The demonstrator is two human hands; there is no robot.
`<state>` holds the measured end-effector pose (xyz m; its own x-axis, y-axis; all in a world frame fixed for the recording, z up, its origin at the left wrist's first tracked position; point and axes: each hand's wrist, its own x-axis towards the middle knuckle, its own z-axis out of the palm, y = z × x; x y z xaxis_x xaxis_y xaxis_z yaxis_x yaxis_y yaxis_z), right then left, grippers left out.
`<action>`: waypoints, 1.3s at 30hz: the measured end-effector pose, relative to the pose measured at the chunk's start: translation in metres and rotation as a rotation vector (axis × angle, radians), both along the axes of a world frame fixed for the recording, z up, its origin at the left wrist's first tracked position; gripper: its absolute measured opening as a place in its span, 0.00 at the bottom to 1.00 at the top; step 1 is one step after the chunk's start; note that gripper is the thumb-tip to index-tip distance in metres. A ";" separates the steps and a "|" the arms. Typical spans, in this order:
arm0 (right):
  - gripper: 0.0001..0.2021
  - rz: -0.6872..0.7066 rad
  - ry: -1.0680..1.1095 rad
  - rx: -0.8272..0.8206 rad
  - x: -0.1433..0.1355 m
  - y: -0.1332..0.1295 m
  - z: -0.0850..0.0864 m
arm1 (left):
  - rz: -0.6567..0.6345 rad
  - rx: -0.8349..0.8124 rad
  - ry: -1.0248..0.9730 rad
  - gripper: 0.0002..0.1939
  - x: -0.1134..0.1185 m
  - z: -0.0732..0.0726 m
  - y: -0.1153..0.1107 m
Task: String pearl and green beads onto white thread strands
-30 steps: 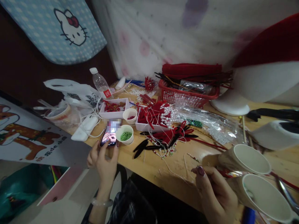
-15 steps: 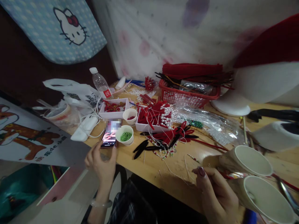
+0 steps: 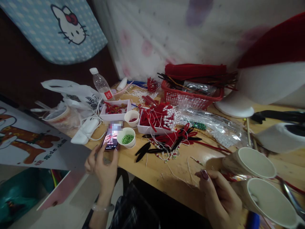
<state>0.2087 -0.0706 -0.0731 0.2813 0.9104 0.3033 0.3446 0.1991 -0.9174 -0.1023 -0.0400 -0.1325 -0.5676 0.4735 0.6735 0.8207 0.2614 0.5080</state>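
My left hand point(image 3: 104, 170) is at the table's front edge, thumb and forefinger spread apart at the lower end of a phone point(image 3: 111, 140). Its fingertips touch the phone, whose screen is lit and partly blurred. Just right of the phone stands a paper cup point(image 3: 132, 143) of green beads. My right hand point(image 3: 218, 195) is held above the table at lower right, thumb and forefinger pinched together. Whatever lies in the pinch is too small to make out. A thin white thread point(image 3: 177, 178) runs over the wood towards it, and a short beaded strand point(image 3: 196, 161) lies just beyond.
Two paper cups point(image 3: 257, 162) stand right of my right hand. Behind are a white box point(image 3: 152, 129) of red pieces with pearl-tipped strands, a red basket point(image 3: 190, 98), a plastic bottle point(image 3: 101, 83) and a small cup point(image 3: 131, 118). A white power strip point(image 3: 85, 130) lies at left.
The view has shifted very slightly. My left forefinger lies a little further over the phone's lower screen, and the picture on it has changed. My right hand keeps its pinch.
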 end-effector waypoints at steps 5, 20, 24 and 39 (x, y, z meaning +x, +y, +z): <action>0.15 -0.064 0.101 -0.074 -0.009 -0.003 0.003 | -0.006 0.005 0.040 0.24 -0.007 0.001 0.000; 0.18 -0.072 0.084 -0.068 -0.009 -0.003 0.003 | 0.021 -0.005 -0.018 0.21 0.002 0.000 -0.002; 0.17 -0.064 0.068 -0.058 -0.007 -0.002 0.003 | -0.009 -0.012 -0.031 0.20 0.001 -0.001 -0.004; 0.18 -0.075 0.159 -0.086 -0.011 -0.004 0.002 | 0.039 -0.022 -0.009 0.28 -0.001 0.004 -0.002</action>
<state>0.1976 -0.0748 -0.0708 0.3878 0.9057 0.1714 0.2049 0.0966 -0.9740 -0.1032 -0.0423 -0.1284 -0.5922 0.4656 0.6577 0.8049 0.3041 0.5095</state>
